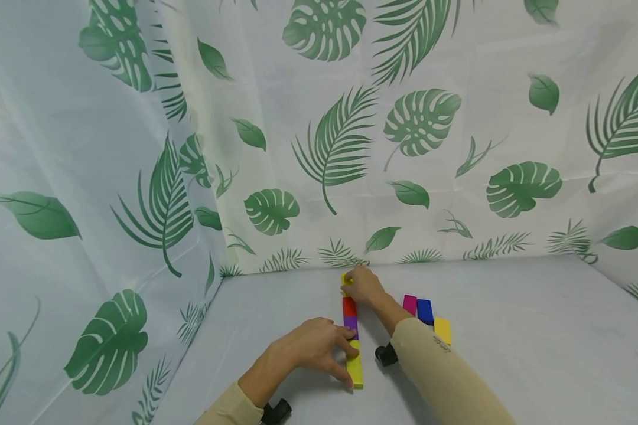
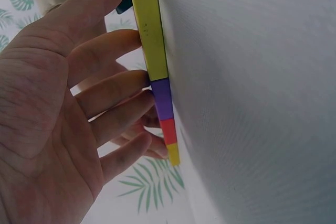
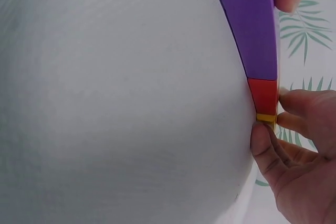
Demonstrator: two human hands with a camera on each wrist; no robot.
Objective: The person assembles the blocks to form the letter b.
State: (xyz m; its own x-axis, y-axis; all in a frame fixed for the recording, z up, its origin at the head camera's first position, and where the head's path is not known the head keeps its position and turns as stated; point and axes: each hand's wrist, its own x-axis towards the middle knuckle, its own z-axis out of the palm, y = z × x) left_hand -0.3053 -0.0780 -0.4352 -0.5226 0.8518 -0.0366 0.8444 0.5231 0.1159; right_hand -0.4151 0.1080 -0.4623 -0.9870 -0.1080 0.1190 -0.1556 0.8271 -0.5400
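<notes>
A straight row of blocks runs away from me on the table. Nearest is a long yellow block (image 1: 355, 376), then come a purple block (image 1: 350, 322), a red block (image 1: 349, 306) and a far yellow block (image 3: 266, 118). At the row's left side my left hand (image 1: 319, 345) has its fingers spread, their tips touching the long yellow and purple blocks. Its thumb lies by the near end of the long yellow block. My right hand (image 1: 365, 288) pinches the far yellow block between thumb and fingers, partly covering it in the head view.
Right of the row lie a pink block (image 1: 410, 304), a blue block (image 1: 425, 311) and another yellow block (image 1: 442, 329), partly behind the right sleeve. A leaf-patterned sheet (image 1: 351, 236) hangs behind the white table (image 1: 537, 354) and along its left side.
</notes>
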